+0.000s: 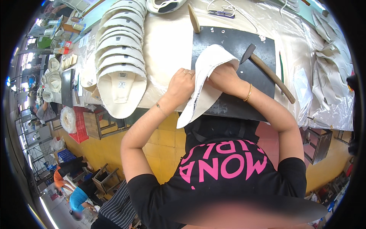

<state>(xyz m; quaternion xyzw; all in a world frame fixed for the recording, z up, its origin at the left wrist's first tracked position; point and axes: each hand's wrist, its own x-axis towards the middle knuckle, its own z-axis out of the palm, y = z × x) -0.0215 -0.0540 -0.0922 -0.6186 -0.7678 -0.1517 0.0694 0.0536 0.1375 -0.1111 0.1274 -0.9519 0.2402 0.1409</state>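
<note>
Spreading to both sides, the pale desk (166, 47) shows a strip between the black board (238, 38) and, at left, the stack of uppers (122, 42). The white upper (209, 57) is held over the board, its lower tip jutting past the near edge. The hammer (270, 75) crosses the board's right edge. The left hand (181, 84) grips the upper's left rim; the right hand (227, 79) enters its opening, fingers hidden, so their grip I cannot tell.

R hand (228, 79) prob. inside wht shoe upper (209, 63).
</note>
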